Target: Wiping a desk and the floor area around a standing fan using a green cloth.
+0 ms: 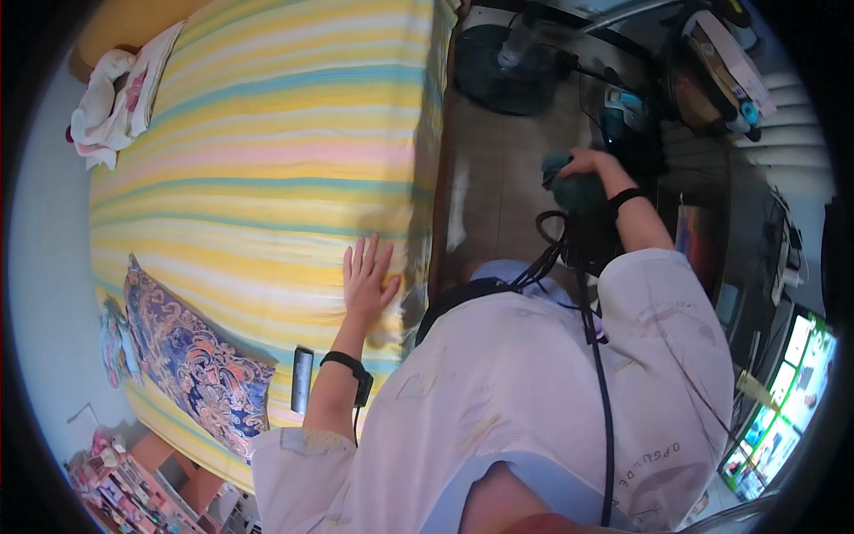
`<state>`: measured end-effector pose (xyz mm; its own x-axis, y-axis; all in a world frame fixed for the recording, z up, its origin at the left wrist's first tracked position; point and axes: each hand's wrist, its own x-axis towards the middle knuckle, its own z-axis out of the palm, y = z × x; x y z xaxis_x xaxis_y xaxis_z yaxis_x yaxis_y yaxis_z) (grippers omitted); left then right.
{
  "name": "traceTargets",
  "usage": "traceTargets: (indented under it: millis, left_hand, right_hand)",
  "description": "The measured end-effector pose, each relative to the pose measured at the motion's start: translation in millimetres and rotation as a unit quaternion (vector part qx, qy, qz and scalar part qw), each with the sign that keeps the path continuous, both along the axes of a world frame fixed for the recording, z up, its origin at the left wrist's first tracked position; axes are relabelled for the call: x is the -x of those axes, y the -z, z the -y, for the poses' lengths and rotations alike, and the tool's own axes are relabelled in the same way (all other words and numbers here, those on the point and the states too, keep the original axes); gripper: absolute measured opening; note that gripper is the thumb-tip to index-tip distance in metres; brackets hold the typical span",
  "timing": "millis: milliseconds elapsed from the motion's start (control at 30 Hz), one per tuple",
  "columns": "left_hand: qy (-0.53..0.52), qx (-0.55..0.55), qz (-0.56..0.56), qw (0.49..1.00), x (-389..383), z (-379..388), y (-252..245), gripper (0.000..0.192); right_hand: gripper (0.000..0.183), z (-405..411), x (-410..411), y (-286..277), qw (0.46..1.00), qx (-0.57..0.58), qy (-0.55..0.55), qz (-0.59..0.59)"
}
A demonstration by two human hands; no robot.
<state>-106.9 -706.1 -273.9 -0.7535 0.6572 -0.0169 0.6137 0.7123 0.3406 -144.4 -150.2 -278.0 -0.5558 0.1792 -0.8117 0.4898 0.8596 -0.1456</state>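
My left hand [365,280] lies on the yellow, white, pink and teal striped sheet [287,153] of a bed, near the bed's right edge. Its fingers are spread and hold nothing. Over the floor [494,180] beside the bed, my right hand [588,162] grips a dark green cloth [577,193], which hangs below the fingers. Part of that cloth merges with dark things behind it, so its full shape is hidden. Left of my left forearm, a dark flat oblong device [302,379] rests on the sheet.
A paisley pillow [200,367] and a bunched white cloth [113,107] lie on the bed. A round black stand base [504,70] and a blue-and-black object [624,110] occupy the floor ahead. Dark cords [550,250] hang at my waist. A lit screen [784,407] stands at right.
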Motion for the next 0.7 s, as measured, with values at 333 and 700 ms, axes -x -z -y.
traceTargets:
  millis: [333, 700]
  left_hand:
    - [-0.020, -0.094, -0.025, 0.995, -1, 4, 2, 0.050]
    - [-0.208, -0.041, 0.043, 0.976, 14, -86, -24, 0.025]
  right_hand:
    - [0.097, -35, 9, -46, 0.996, -0.072, -0.039, -0.027]
    - [0.080, -72, 34, 124, 0.997, -0.003, 0.044, 0.065]
